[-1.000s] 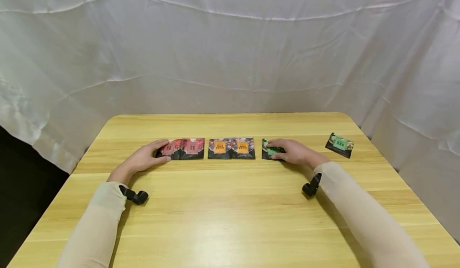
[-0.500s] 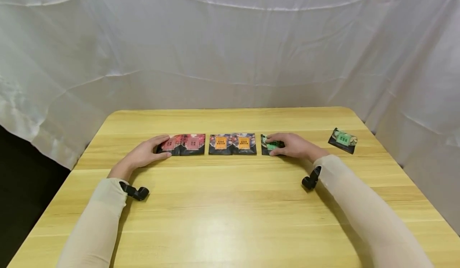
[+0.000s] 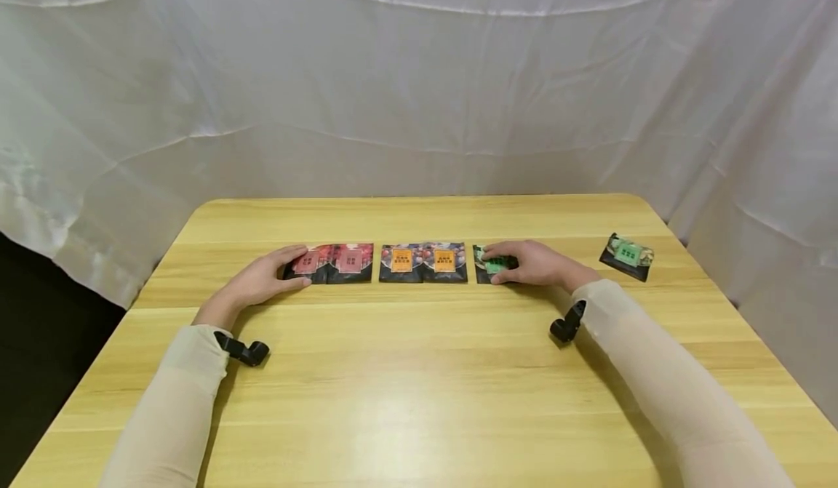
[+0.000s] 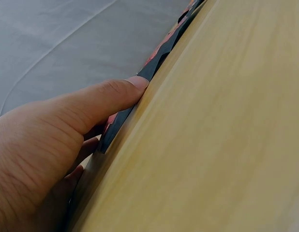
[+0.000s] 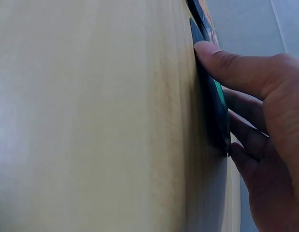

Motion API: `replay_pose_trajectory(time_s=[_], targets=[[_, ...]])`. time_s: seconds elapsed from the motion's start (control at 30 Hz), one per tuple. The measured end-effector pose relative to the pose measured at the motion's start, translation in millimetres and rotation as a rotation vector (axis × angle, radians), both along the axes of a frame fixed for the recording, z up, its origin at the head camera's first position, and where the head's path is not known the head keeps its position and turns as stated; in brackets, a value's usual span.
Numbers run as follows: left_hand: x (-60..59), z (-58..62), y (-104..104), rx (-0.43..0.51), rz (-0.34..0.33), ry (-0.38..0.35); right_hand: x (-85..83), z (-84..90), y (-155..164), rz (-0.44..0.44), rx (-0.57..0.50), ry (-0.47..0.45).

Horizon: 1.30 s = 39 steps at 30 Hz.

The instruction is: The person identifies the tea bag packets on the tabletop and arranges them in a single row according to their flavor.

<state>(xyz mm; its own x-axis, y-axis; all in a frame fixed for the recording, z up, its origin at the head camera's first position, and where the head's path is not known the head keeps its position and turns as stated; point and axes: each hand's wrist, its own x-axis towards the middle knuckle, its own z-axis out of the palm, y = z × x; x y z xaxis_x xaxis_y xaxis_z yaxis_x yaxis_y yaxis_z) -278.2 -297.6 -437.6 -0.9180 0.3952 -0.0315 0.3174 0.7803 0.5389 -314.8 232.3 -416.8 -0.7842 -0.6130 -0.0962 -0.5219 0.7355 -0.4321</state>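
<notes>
While the two hands are basically parked where they were half a second ago, the only real change I'm seeing is the green packet [image 3: 492, 264] creeping a touch closer to the orange packets [image 3: 423, 262], so the gap in the row is closing up. The right hand [image 3: 533, 264] is lying over that green packet with the thumb pressing its near edge and the fingers spread flat across the top; its grip is loose, more a flat press than a pinch. The left hand [image 3: 262, 281] is doing the mirror thing on the red packets [image 3: 330, 263], thumb along the near edge, fingers relaxed on top, nothing lifted. Everything's lying flat on the desk [image 3: 419, 372] in one line. To me that's looking like the row is getting squared up from both ends. A second green packet [image 3: 627, 256] is sitting well apart by the right edge, untouched and slightly skewed.
</notes>
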Motion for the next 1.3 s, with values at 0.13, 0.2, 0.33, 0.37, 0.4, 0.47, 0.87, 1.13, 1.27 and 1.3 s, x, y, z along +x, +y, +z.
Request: replay_pose_trajectory(time_s=[0.13, 0.2, 0.33, 0.37, 0.4, 0.47, 0.87, 1.13, 1.27, 1.3], targets=[[0.5, -1.3, 0.4, 0.000, -0.003, 0.000, 0.4, -1.5, 0.3, 0.012, 0.006, 0.015], [0.7, -2.3, 0.5, -0.001, -0.005, 0.002, 0.7, -2.4, 0.2, 0.012, 0.014, 0.023], [0.9, -4.2, 0.1, -0.003, -0.006, 0.009, 2.4, -1.9, -1.6, 0.015, 0.022, 0.037], [1.0, -4.7, 0.1, -0.006, -0.008, 0.011, 2.9, -1.6, -2.3, 0.016, 0.024, 0.037], [1.1, -5.1, 0.0, -0.010, -0.009, 0.013, 3.5, -1.3, -2.9, 0.018, 0.024, 0.036], [1.3, -5.4, 0.3, -0.011, -0.011, 0.014, 4.8, -0.3, -4.1, 0.020, 0.024, 0.033], [2.0, -2.7, 0.8, -0.003, -0.003, 0.017, 8.3, 4.5, -4.2, -0.007, 0.015, 0.069], [3.4, 0.6, 1.5, 0.004, -0.004, 0.021, 11.4, 9.6, 10.4, -0.013, -0.007, 0.123], [3.9, 1.3, 1.5, 0.004, -0.005, 0.027, 10.4, 7.7, 23.0, -0.026, -0.004, 0.157], [3.8, 1.1, 1.3, 0.003, -0.005, 0.028, 10.7, 7.9, 26.4, -0.031, -0.003, 0.160]])
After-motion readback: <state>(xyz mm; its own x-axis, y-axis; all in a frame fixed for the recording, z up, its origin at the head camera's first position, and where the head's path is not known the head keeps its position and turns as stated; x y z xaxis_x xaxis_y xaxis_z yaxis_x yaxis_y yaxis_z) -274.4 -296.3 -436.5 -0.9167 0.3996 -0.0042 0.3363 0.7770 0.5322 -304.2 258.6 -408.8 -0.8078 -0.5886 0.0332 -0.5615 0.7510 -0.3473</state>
